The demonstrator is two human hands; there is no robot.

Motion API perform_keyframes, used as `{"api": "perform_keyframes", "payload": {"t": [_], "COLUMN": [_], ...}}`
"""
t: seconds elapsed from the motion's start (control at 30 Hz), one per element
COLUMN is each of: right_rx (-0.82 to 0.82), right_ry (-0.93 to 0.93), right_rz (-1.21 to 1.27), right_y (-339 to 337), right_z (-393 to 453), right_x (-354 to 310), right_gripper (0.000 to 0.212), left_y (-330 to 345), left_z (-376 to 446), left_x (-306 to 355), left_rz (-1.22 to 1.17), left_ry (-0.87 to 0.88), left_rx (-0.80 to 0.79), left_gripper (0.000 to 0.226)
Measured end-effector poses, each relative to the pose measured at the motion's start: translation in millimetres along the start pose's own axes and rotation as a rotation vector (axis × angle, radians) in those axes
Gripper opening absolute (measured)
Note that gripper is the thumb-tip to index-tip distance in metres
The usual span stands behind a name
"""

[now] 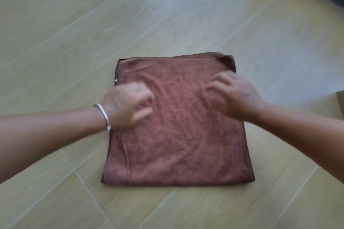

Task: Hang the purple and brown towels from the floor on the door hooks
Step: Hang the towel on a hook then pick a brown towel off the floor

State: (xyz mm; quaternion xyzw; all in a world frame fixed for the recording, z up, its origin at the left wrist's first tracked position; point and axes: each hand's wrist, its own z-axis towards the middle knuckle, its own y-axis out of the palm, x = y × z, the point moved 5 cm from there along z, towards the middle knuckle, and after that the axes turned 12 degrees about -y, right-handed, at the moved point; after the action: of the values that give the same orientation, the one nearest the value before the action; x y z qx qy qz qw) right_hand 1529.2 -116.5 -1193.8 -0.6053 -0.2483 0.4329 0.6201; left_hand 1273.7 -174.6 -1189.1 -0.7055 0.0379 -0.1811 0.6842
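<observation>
Head view: looking down at pale wood-plank floor.
Towel: folded brown terry towel lying flat on floor, centre frame; small white tag sticking out at its far-left edge.
L hand: hovering over / touching towel's left part, fingers curled; blurred, so can't tell if grip is pinching cloth. Silver bangle sitting on wrist.
R hand: fingers bent down onto towel's right part; grip state unclear too.
Purple towel: not showing.
</observation>
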Motion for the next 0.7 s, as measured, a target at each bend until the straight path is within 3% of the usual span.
{"api": "perform_keyframes", "payload": {"t": [0.1, 0.2, 0.37, 0.57, 0.63, 0.7], "right_rx": [-0.159, -0.251, -0.293, -0.214, -0.195, -0.141], "right_ry": [-0.289, -0.417, -0.484, -0.57, -0.535, -0.407], "right_rz": [0.072, 0.192, 0.134, 0.136, 0.111, 0.104], "right_y": [22.2, 40.0, 47.2, 40.3, 36.5, 28.6], "right_z": [-41.5, -87.8, -126.3, -125.0, -122.5, -120.7], "right_x": [-62.2, -97.7, -100.3, -92.1, -94.9, -101.1], "right_gripper": [0.032, 0.04, 0.036, 0.017, 0.018, 0.02], "left_y": [26.6, 45.2, 47.9, 37.6, 32.4, 29.2], "left_z": [-57.2, -96.7, -113.0, -137.4, -139.7, -140.1], "left_x": [43.0, 55.4, 47.8, 33.9, 34.5, 36.3], "left_rz": [0.054, 0.099, 0.118, 0.073, 0.023, -0.035], "left_ry": [0.242, 0.36, 0.429, 0.474, 0.424, 0.356], "left_rx": [-0.25, -0.373, -0.333, -0.275, -0.225, -0.205], "left_gripper": [0.04, 0.051, 0.051, 0.018, 0.006, 0.011]}}
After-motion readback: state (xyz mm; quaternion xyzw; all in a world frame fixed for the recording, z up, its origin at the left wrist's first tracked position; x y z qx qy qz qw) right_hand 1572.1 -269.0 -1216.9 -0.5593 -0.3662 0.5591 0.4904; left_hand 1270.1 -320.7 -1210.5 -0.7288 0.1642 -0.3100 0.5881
